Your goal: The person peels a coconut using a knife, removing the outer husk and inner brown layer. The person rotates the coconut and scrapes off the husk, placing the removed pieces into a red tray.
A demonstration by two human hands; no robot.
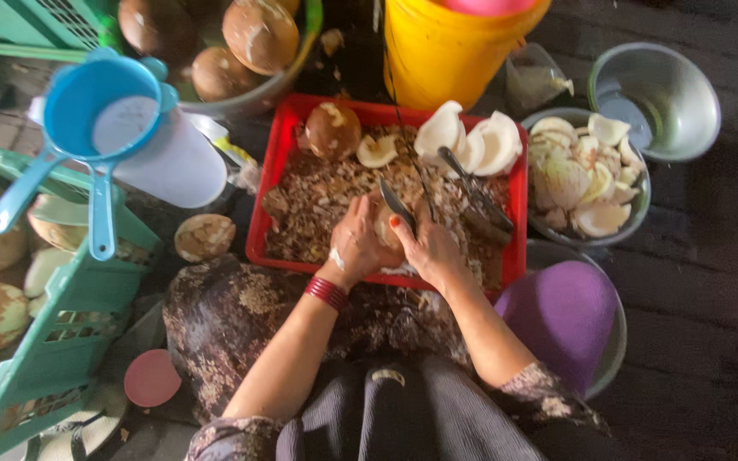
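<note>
Your left hand [354, 243] is cupped around a small piece of coconut [383, 229], fingers clenched on it so that only a pale brown sliver shows between your two hands. Your right hand [431, 248] grips a dark-bladed knife [396, 206], fingers closed round the handle, the blade angled up and left with its edge touching the coconut piece. Both hands hover over the near edge of a red tray [277, 183] — it is heaped with brown shavings [326, 205].

At the tray's far side lie a whole brown-skinned coconut [332, 130], several white coconut halves [471, 141] and a second dark tool [476, 192] lying across the shavings. Just right of the tray stands a metal bowl [634, 213] full of white coconut pieces, and beyond it an empty metal bowl [668, 94]. A yellow bucket [450, 47] stands behind the tray. On your left a blue strainer [87, 119] rests on a white jug [177, 166], next to a green plastic crate [61, 341] — round coconuts lie around it. A purple bowl [561, 312] sits turned over by your right elbow, and a red bangle [326, 293] circles your left wrist.
</note>
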